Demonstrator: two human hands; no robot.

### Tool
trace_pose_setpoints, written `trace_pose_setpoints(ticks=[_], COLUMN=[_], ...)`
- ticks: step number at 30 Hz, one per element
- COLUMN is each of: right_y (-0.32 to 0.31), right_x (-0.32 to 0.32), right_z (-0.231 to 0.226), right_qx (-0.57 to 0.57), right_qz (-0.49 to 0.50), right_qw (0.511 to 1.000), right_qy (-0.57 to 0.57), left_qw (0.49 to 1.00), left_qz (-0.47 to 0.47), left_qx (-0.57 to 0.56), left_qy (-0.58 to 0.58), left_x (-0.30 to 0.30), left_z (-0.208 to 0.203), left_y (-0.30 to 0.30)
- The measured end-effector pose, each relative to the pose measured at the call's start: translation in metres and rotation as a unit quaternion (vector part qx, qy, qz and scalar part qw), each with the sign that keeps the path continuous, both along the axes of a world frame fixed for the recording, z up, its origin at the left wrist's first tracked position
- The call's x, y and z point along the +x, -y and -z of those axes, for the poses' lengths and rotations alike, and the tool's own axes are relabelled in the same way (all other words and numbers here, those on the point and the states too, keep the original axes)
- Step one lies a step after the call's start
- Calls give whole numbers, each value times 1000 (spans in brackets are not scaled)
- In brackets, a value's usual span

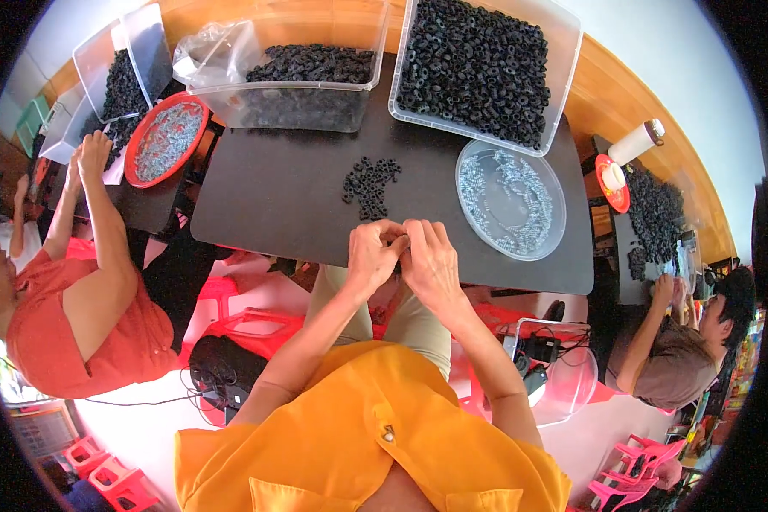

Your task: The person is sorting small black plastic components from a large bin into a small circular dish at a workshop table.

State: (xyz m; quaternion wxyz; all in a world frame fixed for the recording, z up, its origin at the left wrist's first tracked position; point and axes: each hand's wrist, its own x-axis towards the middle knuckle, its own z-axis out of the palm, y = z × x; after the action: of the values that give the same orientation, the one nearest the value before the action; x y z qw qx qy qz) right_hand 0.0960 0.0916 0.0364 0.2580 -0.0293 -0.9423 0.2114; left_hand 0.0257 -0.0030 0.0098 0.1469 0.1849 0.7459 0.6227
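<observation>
My left hand (372,253) and my right hand (430,260) meet at the near edge of the dark table, fingertips pinched together. A bit of a small black part shows between them; most of it is hidden by the fingers. Just beyond my hands lies a loose pile of small black ring-shaped parts (370,186). Right of the pile sits a round clear lid-like tray (467,207) holding many small, shiny, silvery pieces that look like springs.
At the table's back stand a clear bin (299,109) and a larger bin (394,94), both with black parts. One co-worker (94,316) sits left near a red tray (203,115); another (678,358) sits right. A clear box (572,388) stands below, right of my legs.
</observation>
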Motion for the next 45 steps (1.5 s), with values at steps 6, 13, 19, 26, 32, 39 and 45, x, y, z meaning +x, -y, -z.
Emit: trace_pose_setpoints(ticks=[6, 13, 19, 26, 32, 39, 45], right_y=[1, 4, 2, -9, -10, -11, -12], right_x=[-4, -5, -1, 17, 15, 13, 18], right_z=[-4, -2, -6, 10, 32, 37, 38], right_qx=[32, 65, 38, -23, 15, 21, 31], right_qz=[-10, -20, 11, 88, 87, 73, 78], right_qw=[999, 997, 999, 995, 992, 991, 991], right_qy=[3, 22, 16, -49, -91, -110, -103], left_qw=[1000, 1000, 999, 965, 906, 961, 990], left_qz=[-8, -6, 10, -119, -204, -133, 11], left_qx=[0, 1, 29, 108, -65, 69, -2], left_qy=[-5, 19, 11, -209, -364, -234, -143], left_x=[-1, -4, -7, -94, -187, -134, -96], left_z=[-1, 3, 0, -79, -151, -93, -43], left_y=[0, 0, 3, 21, 22, 16, -2])
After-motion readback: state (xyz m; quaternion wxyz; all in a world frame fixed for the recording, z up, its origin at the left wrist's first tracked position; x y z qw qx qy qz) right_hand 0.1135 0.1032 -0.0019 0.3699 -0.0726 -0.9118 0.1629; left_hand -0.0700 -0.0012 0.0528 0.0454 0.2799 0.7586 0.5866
